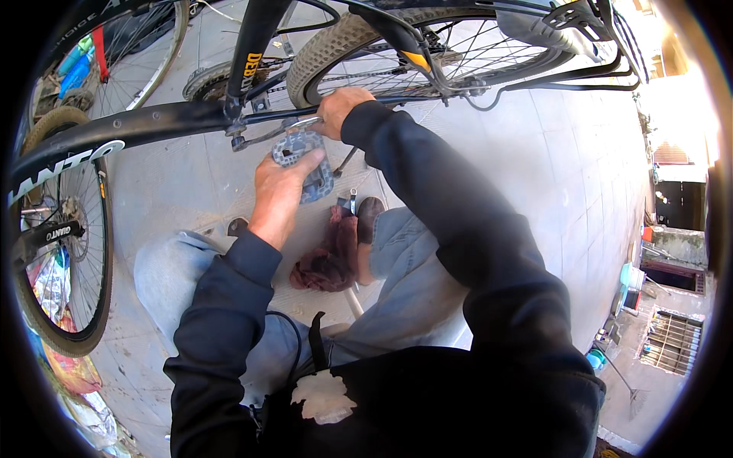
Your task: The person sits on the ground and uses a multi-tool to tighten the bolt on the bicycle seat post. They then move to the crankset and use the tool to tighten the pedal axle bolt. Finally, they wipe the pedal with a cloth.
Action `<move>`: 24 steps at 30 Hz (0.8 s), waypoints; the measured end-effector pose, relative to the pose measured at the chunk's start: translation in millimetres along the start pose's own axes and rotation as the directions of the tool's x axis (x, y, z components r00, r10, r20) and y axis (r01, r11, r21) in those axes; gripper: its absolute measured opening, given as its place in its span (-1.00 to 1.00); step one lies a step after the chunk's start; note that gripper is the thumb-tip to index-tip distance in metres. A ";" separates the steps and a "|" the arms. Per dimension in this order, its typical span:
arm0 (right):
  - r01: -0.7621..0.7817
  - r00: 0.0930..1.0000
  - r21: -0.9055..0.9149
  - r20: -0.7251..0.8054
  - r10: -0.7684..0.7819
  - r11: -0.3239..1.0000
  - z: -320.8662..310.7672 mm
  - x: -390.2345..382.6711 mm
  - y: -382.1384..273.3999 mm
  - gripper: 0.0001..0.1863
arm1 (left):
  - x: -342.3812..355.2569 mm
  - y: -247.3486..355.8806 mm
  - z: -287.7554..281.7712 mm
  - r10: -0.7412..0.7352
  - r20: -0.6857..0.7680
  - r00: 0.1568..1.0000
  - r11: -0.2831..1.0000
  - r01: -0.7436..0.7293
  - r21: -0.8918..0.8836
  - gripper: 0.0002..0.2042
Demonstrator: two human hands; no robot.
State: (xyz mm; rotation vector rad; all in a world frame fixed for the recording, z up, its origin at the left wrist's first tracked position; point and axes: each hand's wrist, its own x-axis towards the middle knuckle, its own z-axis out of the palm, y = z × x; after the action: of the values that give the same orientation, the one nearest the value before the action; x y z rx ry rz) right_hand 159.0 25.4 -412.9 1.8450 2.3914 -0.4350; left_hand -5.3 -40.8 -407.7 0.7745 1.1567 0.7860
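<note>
Pale paving (550, 183) spreads beneath the grey pedal (318, 181).

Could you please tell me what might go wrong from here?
The left hand holds the grey pedal beside the crank arm, so fingers might get pinched if the crank turned. The right hand looks close to the knobbly tyre and could scrape it. The dark red cloth lies beside a shoe, possibly a slipping hazard.

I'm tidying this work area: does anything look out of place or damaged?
The crumpled maroon cloth bunched beside the right shoe could get underfoot. A ragged pale patch against the dark clothing also looks odd; I can't tell whether it's damage.
</note>
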 end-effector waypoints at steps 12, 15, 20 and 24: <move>-0.055 0.998 0.038 -0.035 0.056 0.998 5.5 -3.7 11.3 -0.52 | -0.2 -8.0 -15.1 0.005 0.072 0.997 0.999 -0.001 -0.046 -0.67; -0.087 0.996 0.081 0.016 0.086 0.993 8.8 -6.5 15.3 -0.50 | -6.5 -5.0 -17.7 -0.065 0.050 0.997 0.997 0.067 -0.036 -0.65; -0.030 0.999 0.118 0.021 0.028 0.993 17.3 -6.3 14.4 -0.53 | -9.2 -12.7 -20.5 -0.147 0.075 0.986 0.989 0.144 0.043 -0.56; 0.007 0.999 0.123 -0.039 -0.003 0.992 23.5 -3.8 15.4 -0.54 | -12.0 -17.7 -15.5 -0.140 -0.009 0.990 0.988 0.140 0.062 -0.53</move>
State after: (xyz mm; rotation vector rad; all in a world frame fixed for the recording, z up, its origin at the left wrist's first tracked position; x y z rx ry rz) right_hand 172.4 19.0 -437.1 1.9143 2.4463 -0.5653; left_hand -20.5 -58.2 -420.4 0.7348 1.2311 0.6379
